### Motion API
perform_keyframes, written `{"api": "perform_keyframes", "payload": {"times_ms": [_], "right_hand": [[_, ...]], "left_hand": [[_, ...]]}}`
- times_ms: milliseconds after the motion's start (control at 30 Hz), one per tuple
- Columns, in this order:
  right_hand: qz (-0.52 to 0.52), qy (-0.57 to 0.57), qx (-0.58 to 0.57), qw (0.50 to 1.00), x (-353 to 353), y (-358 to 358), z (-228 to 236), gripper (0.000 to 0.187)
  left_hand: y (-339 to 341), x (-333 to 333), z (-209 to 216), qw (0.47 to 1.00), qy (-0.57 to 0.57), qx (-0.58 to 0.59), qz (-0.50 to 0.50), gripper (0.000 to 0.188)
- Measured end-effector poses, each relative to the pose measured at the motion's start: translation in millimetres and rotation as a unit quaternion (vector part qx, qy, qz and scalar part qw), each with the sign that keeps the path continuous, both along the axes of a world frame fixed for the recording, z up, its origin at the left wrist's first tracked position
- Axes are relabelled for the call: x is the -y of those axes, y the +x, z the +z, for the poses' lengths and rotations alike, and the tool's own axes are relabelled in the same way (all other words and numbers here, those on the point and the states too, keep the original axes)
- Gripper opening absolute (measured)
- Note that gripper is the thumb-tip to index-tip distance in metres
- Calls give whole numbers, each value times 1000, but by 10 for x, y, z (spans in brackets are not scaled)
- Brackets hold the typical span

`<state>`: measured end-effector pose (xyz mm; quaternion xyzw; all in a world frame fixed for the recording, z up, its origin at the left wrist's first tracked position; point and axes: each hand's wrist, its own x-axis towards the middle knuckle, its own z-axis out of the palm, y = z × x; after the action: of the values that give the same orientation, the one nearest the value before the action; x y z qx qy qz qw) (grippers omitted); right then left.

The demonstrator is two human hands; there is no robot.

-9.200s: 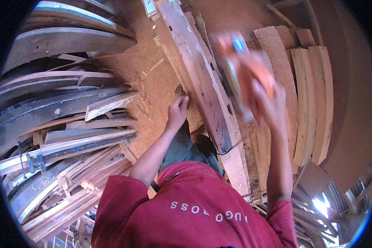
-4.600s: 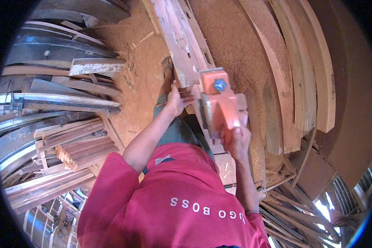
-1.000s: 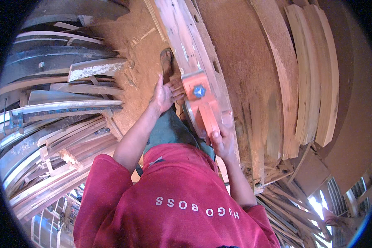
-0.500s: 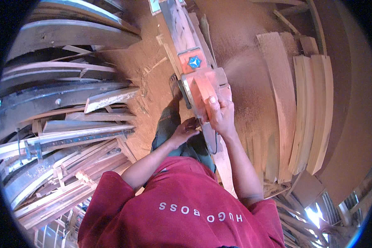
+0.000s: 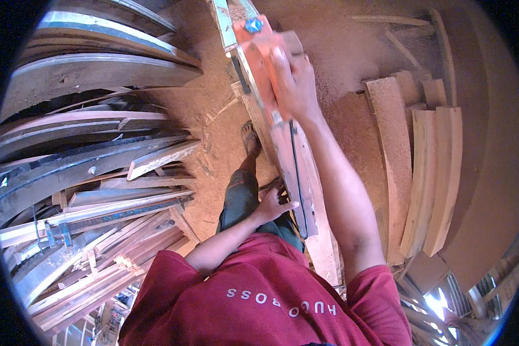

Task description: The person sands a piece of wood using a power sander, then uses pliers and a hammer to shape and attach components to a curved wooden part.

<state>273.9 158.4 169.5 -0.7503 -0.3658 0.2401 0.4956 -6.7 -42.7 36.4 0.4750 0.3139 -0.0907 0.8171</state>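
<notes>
My right hand (image 5: 297, 86) is wrapped round the handle of an orange-red electric hand planer (image 5: 259, 63) with a blue knob at its front. The planer rests on a long, narrow wooden board (image 5: 291, 170) running away from my body. A black power cord (image 5: 299, 179) trails from the planer back along the board's top. My left hand (image 5: 272, 207) is low beside the board's near part, thumb stretched toward its edge and apart from the fingers. The fingertips are in shadow, and I cannot tell whether they touch the board.
Stacked dark and pale planks (image 5: 98, 121) crowd the left side. Several cut wooden pieces (image 5: 418, 179) lie at the right amid sawdust. Sawdust (image 5: 213, 138) and wood scraps cover the floor around my foot (image 5: 249, 138). A pale green piece (image 5: 224, 26) stands beside the board's far end.
My right hand has pushed the planer forward along the board, away from my body. More cord and planed board show behind it. My left hand has shifted slightly right and nearer my body.
</notes>
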Motion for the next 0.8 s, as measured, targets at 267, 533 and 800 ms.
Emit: {"api": "perform_keyframes", "payload": {"times_ms": [267,533,800], "right_hand": [[-20,-53,18,998,-647,383,16,59],[-16,-122,-69,990,2222,-897,89,57],[-24,-196,-235,952,2660,-1056,281,53]], "left_hand": [[-83,89,-109,998,-60,6,34,69],[-562,-468,-133,980,-8,-198,-34,65],[-446,-868,-104,976,99,-193,-5,46]]}}
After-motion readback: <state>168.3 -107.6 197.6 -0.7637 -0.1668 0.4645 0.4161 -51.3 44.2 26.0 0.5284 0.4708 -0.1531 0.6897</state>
